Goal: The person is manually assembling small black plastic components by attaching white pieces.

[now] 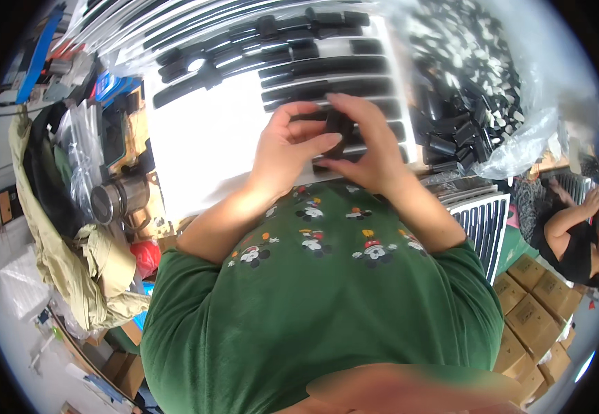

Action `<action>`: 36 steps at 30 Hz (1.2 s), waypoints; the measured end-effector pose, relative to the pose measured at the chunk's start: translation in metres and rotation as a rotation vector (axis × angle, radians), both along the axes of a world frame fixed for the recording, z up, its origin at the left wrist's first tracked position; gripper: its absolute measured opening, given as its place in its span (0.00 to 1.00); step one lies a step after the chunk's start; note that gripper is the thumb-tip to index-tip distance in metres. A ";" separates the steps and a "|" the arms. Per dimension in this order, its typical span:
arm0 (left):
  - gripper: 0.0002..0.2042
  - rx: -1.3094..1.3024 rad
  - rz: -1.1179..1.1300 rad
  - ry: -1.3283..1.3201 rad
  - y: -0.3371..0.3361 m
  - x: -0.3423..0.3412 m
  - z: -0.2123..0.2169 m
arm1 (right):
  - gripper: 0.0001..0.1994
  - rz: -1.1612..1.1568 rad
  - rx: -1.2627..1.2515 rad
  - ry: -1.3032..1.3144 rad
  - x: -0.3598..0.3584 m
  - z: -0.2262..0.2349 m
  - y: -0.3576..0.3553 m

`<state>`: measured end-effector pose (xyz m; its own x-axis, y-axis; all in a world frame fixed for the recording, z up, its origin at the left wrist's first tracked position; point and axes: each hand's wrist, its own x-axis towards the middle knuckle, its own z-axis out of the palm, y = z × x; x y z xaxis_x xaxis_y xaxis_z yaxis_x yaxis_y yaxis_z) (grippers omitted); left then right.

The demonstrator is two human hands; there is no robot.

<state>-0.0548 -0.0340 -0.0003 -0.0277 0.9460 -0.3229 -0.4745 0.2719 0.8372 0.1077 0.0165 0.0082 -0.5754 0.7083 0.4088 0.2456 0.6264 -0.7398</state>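
Between my two hands a small black plastic-looking piece (339, 130) is held above a white tray (206, 138). My left hand (282, 148) pinches it from the left, its thumb pressed along the near part. My right hand (375, 141) closes on it from the right, with the index finger at the far end and the thumb near the lower end. Under and beyond my fingers, rows of black pieces (327, 67) lie in the tray's right and far parts. The exact shape of the held piece is partly covered by my fingers.
A heap of loose black and white pieces (465, 76) lies in clear plastic at the right. At the left stand a glass jar (116, 199) and draped khaki cloth (37, 200). Stacked trays (485, 224), cardboard boxes (534, 310) and another person (568, 231) are at the right.
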 end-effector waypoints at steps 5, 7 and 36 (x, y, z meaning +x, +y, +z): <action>0.22 -0.095 0.066 -0.150 -0.004 0.009 -0.005 | 0.34 -0.129 0.142 -0.047 0.002 -0.008 -0.005; 0.20 -0.128 0.047 -0.262 0.000 0.006 -0.008 | 0.34 -0.139 0.070 -0.119 0.004 -0.009 -0.006; 0.21 0.217 0.537 1.573 0.025 -0.135 -0.044 | 0.26 -0.820 -0.073 -0.761 0.158 -0.058 0.188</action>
<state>-0.1898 -0.0093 -0.0443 -0.4884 0.7427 0.4581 0.8106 0.1919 0.5532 0.2654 0.2047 -0.0494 -0.0064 0.9958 0.0911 0.9678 0.0291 -0.2499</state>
